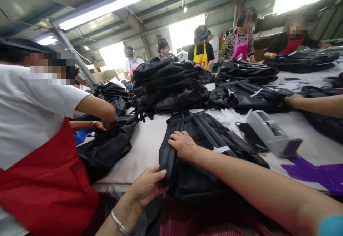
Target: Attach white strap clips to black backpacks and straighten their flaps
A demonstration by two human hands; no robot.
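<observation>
A black backpack (198,171) lies flat on the table before me, its straps upward. A strip of white material (221,149) is wrapped round one strap. With the thumb on top, my left hand (150,184) grips the bag's near left corner; some of its fingers are hidden beneath. My right hand (183,144) reaches across the bag, its bent fingers closed on the left side edge a little farther up. A metal bangle (120,223) circles my left wrist.
To the right stand a grey tape dispenser (274,134), a dark phone (251,136) and purple tape (316,173). A tall pile of black bags (166,82) rises behind. At left, a co-worker in a red apron (50,178) handles another bag (112,148). Another person's hand (293,101) reaches in from the right.
</observation>
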